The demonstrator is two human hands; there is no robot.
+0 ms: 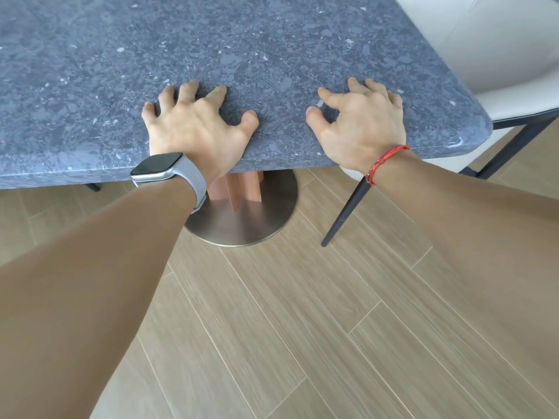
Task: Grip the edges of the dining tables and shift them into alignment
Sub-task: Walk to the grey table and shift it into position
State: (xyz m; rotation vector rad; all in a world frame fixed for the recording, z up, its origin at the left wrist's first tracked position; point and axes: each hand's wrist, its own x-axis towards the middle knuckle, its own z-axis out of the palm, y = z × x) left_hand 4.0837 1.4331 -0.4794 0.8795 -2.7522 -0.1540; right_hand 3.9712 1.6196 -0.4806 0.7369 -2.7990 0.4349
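Observation:
A blue-grey speckled stone dining table [272, 40] fills the upper part of the head view, its near edge running across in front of me and its rounded corner at the right. My left hand [193, 128], with a watch on the wrist, rests on the top just inside the near edge, fingers spread and arched, fingertips and thumb pressing on the surface. My right hand [360, 122], with a red cord on the wrist, presses the top the same way, closer to the corner. Neither hand wraps under the edge.
Under the table stands a copper-coloured pedestal on a round steel base plate [242, 225]. A white chair [514, 98] with dark metal legs [348, 210] sits close against the table's right side. The floor [302, 328] is wood-look plank.

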